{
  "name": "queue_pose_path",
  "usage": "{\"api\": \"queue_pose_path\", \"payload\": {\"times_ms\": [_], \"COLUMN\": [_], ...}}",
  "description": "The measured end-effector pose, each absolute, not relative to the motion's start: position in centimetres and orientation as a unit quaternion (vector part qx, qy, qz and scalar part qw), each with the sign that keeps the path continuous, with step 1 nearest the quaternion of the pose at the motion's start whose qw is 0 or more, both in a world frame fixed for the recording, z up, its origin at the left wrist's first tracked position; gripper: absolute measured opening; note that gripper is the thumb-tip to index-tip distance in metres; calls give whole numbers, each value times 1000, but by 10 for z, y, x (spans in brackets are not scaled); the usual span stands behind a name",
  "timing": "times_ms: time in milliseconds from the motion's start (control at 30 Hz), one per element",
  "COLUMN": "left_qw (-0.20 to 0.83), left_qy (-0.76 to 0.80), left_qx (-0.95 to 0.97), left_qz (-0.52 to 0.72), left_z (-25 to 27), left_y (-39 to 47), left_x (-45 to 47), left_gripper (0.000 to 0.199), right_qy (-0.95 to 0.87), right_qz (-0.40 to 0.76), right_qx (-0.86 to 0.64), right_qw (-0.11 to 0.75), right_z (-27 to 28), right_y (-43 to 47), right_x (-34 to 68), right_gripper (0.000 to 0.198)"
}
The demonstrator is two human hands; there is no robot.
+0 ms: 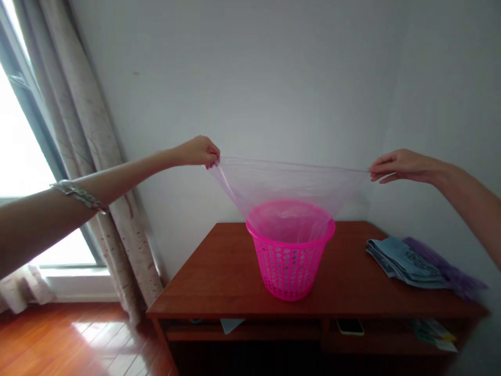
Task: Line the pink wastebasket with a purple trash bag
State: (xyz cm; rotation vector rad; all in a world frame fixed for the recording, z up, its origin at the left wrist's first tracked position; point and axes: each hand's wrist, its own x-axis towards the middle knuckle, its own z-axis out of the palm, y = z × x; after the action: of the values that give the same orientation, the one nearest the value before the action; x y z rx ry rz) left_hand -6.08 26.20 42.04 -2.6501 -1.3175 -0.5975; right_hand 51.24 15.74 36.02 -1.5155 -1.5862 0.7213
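A bright pink basket [290,269] with a perforated wall stands upright on the desk. Into its mouth hangs a thin, see-through plastic bag [287,180], whose upper edge is stretched wide above the rim. My left hand [201,151], closed, pinches the bag's left corner. At the opposite corner, my right hand [399,164] grips the edge between thumb and fingers. Both hands are held higher than the basket, well out to its sides. The lower part of the bag is inside the basket, partly hidden by its wall.
The basket rests on a brown wooden desk [211,282] against a grey wall. On the desk's right lie folded blue bags [407,261] and a crumpled purple bag [446,266]. A phone [350,327] sits on the shelf below. A curtain [90,130] hangs by the window at left.
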Motion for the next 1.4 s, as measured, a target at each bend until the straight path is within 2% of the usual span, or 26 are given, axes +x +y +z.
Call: {"api": "queue_pose_path", "payload": {"times_ms": [100, 167, 233, 300, 367, 433, 500, 567, 667, 833, 1033, 1267, 1400], "left_qw": [57, 8, -88, -217, -344, -424, -484, -516, -558, -574, -482, -493, -577], "left_qy": [-421, -380, -306, -250, -264, -311, -302, -229, -153, -111, -192, -226, -196], "left_qx": [-852, -821, -765, -689, -628, -614, -642, -677, -679, -647, -627, -573, -565], "left_qz": [-307, -425, -561, -644, -646, -588, -513, -472, -452, -489, -581, -614, -556], "left_z": [404, 389, 367, 338, 303, 268, 243, 236, 251, 285, 284, 282, 287], "left_y": [246, 236, 230, 233, 244, 257, 268, 272, 267, 250, 259, 288, 301], "left_x": [-75, -86, -98, -112, -121, -118, -99, -63, 6, 85, 86, 85, 90], "left_gripper": [20, 18, 18, 29, 38, 48, 58, 66, 76, 65, 50, 38, 37], "right_qy": [-608, -585, -582, -601, -616, -618, -627, -651, -645, -549, -479, -434, -340], "right_qz": [273, 250, 247, 288, 350, 395, 416, 429, 466, 547, 481, 524, 541], "right_qx": [-588, -577, -561, -531, -494, -471, -444, -396, -329, -223, -220, -222, -179], "right_qw": [457, 512, 534, 523, 503, 490, 485, 486, 508, 592, 701, 698, 748], "right_z": [357, 349, 332, 305, 271, 240, 220, 215, 230, 255, 245, 242, 248], "right_y": [152, 148, 145, 146, 152, 162, 174, 185, 196, 209, 229, 241, 255], "right_x": [529, 536, 537, 531, 518, 500, 477, 449, 402, 349, 365, 375, 372], "right_gripper": [9, 9, 15, 28, 42, 50, 51, 48, 39, 43, 40, 30, 35]}}
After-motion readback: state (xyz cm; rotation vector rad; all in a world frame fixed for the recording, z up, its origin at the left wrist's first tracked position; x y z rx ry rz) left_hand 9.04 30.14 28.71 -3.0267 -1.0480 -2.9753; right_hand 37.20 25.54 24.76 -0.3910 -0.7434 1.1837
